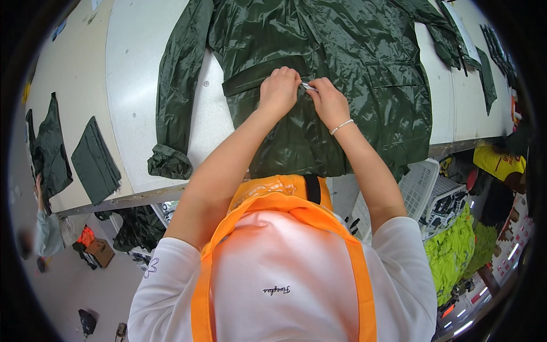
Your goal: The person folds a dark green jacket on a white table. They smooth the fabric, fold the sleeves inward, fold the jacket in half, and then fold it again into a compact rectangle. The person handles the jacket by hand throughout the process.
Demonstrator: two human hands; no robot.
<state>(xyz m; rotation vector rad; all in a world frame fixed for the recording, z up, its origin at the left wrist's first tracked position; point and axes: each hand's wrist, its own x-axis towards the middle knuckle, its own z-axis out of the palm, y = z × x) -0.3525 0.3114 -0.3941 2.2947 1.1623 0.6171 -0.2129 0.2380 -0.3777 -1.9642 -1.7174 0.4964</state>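
Fingers: both hands pinch a small silvery piece point(308, 86) at the front of the dark green raincoat point(342, 68); left hand point(279, 88), right hand point(327, 100).
Surface: raincoat lies spread on a white worktable point(137, 97).
Room: white plastic basket point(421, 185) and neon yellow fabric point(453, 253) below the table edge; folded green pieces point(97, 162) on a neighbouring table.

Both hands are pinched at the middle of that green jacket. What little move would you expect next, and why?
Probably a short pull of the small silvery piece along the front opening. The left hand presses the jacket flat beside it, while the right hand pinches the piece, so the cloth looks braced. Whether it is a zipper pull is too small to tell.
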